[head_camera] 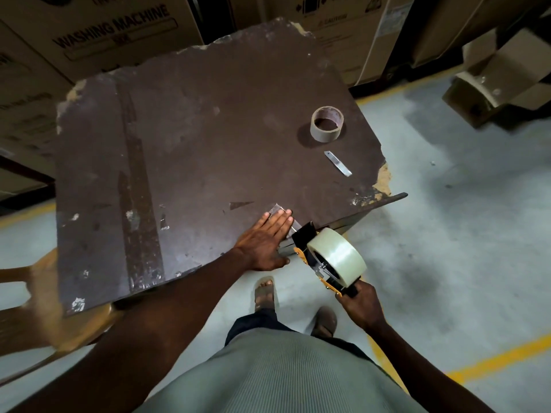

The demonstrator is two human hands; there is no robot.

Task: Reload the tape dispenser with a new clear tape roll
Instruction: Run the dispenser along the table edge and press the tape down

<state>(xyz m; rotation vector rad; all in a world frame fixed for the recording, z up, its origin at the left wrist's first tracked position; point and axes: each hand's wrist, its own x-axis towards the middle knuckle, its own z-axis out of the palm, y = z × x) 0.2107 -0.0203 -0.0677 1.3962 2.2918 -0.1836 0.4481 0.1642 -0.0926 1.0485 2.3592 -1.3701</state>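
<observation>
Right hand (359, 305) was closed around the handle of the tape dispenser (316, 257), fingers wrapped fully about the grip, with the black and orange body running up and away from that hand toward the near edge of the table (185, 150). Clear tape roll (338, 254) sat mounted on the dispenser's hub just above the gripping hand, its broad face turned upward. Dispenser head (304, 234) met the table's near edge beyond the roll. Left hand (265, 239) lay flat and open on the tabletop just left of the dispenser head, fingers extended together and holding nothing, pressing on a strip of clear tape (280, 211) whose free end showed past the fingertips. Whether the strip ran unbroken to the dispenser could not be told.

Farther from the grip, across the table, an emptied cardboard tape core (327, 124) stood on its edge face, well apart from both hands. Between that core and the dispenser, a bare cutter blade (337, 163) lay flat on the dark surface. Sandalled feet (264, 292) stood on the concrete floor (447, 234) directly below the grip. Cardboard cartons (89, 34) stood beyond the table's far edge.
</observation>
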